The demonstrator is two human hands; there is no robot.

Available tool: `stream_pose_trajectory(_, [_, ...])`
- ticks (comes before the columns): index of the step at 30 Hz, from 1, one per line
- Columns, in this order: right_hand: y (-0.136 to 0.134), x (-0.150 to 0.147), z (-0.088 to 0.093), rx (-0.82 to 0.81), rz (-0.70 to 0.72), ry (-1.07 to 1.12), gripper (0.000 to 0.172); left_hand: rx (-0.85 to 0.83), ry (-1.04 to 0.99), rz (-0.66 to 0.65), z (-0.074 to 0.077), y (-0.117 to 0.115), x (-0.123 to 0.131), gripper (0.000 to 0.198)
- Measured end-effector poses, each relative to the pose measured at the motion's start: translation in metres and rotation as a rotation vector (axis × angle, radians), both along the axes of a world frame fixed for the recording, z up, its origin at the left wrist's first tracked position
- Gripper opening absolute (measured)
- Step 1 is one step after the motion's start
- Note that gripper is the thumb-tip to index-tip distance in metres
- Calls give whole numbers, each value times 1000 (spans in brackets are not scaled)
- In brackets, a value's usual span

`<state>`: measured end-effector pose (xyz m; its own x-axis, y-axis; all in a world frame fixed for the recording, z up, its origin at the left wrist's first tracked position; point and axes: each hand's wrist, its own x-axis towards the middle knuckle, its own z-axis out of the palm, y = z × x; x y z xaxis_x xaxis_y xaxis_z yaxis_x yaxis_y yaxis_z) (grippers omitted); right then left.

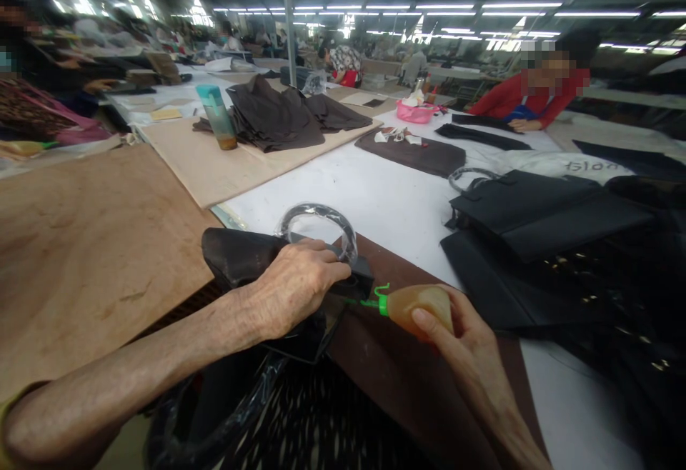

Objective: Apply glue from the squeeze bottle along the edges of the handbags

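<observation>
My left hand (300,284) is closed on the edge of a black handbag (241,252), just below its plastic-wrapped ring handle (319,209). In my right hand (461,327) is a squeeze bottle (415,309) of amber liquid, lying tilted with its green nozzle pointing left at the bag's edge. I cannot tell whether the tip touches the bag. A brown sheet (396,377) lies under both hands. Another wrapped handle (230,413) hangs at the front, below the bag.
Black bag pieces (536,241) are piled at the right. Further back are a folded brown panel (412,152), dark cloth (273,113), a teal-capped bottle (217,116) and a pink basket (416,111). A person in red (536,98) leans on the table; a bare board (96,227) lies left.
</observation>
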<state>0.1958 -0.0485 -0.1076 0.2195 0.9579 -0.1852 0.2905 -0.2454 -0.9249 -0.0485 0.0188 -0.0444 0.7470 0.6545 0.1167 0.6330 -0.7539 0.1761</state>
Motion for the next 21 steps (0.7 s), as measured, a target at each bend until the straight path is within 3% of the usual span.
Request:
stream_pose_trajectory(5, [-3,-1,2,4,-22,-24,53,-3,4,24,0,-1,0,24])
stream_pose_trajectory(13, [-19,-17,29,-24,-2,197,43,-12,-33,26,4,-2,2,27])
stream_pose_trajectory(21, [-27,-20,30,-62,-6,271,43,-28,-26,35,3,-2,2,28])
